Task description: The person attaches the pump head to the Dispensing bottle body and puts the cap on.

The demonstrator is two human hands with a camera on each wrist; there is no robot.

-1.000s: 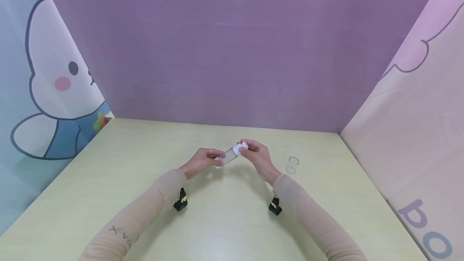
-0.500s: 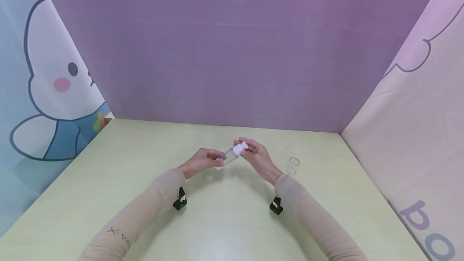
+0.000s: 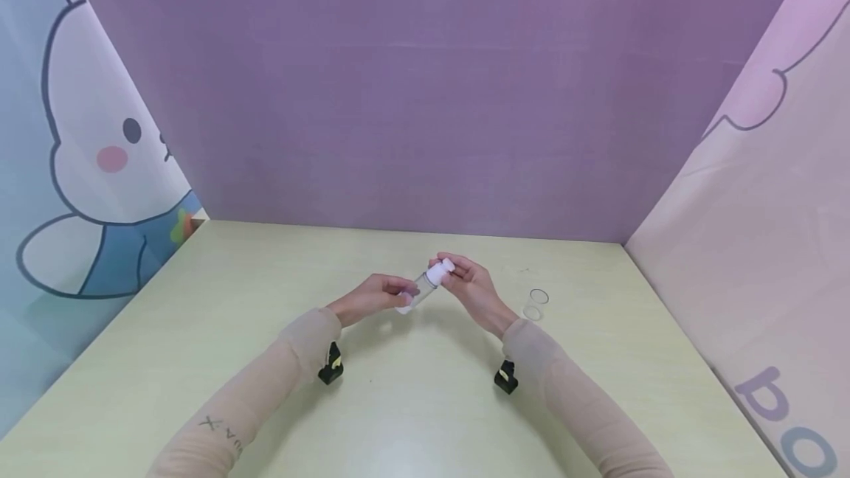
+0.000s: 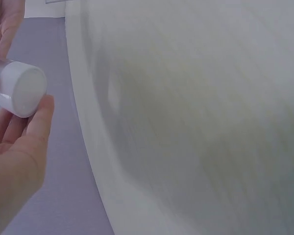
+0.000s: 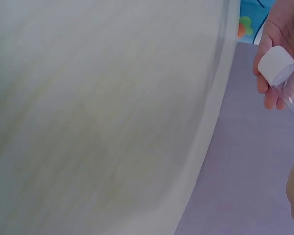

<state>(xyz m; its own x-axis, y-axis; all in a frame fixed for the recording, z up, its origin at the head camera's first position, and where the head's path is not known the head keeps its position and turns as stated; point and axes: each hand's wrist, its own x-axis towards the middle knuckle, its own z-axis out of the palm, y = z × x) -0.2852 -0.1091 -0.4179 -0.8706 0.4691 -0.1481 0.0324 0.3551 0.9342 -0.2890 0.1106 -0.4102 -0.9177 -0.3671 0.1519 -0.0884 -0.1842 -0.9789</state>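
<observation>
A slim bottle (image 3: 425,285) with a clear body, a white base and a white top is held tilted above the table, its top pointing up and right. My left hand (image 3: 372,296) grips its lower part, thumb on the near side. At the upper end, my right hand (image 3: 470,287) holds the white top (image 3: 439,271), fingers behind it and thumb in front. The left wrist view shows the flat white base (image 4: 27,90) beside the left fingers. In the right wrist view, the same base lies against the left hand (image 5: 279,29), while most of the right hand is out of frame.
A clear, open-ended-looking cylinder (image 3: 535,305) stands on the pale table (image 3: 425,404), right of the right hand. A purple panel (image 3: 412,94) borders the table's back. Printed cloths hang at the left (image 3: 99,139) and right (image 3: 744,242).
My right fingers have shifted on the white top, showing more of it than a second ago. The bottle's lower end has dipped slightly, with the left hand still holding it.
</observation>
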